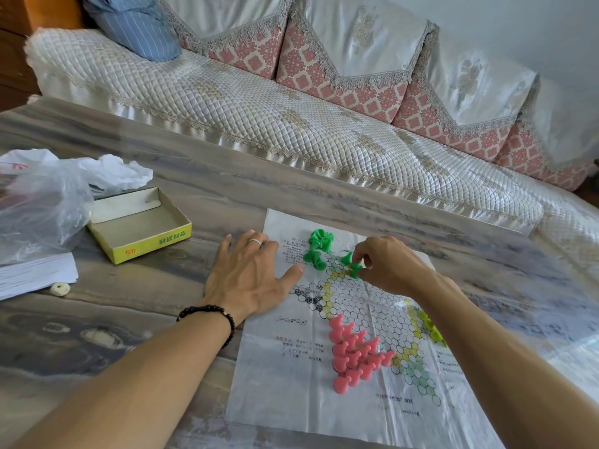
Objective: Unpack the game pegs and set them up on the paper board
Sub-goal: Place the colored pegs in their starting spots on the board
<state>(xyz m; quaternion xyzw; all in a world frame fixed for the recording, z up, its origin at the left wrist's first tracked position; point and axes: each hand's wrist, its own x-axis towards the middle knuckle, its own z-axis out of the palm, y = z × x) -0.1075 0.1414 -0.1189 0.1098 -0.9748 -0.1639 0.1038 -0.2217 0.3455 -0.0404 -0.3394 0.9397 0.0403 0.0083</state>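
Nearest me on the paper board, a cluster of pink pegs stands, too bunched to count. Right of them sit a few yellow-green pegs. My left hand lies flat and open, holding nothing, pressing the board's left edge. My right hand pinches one green peg; more green pegs lie at the far corner. Far left, the one yellow box is empty, beside a plastic bag.

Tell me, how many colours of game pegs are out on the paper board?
3. Green pegs lie at the far corner by the right hand; pink pegs stand clustered near the bottom; yellow-green pegs sit partly hidden behind the right forearm.
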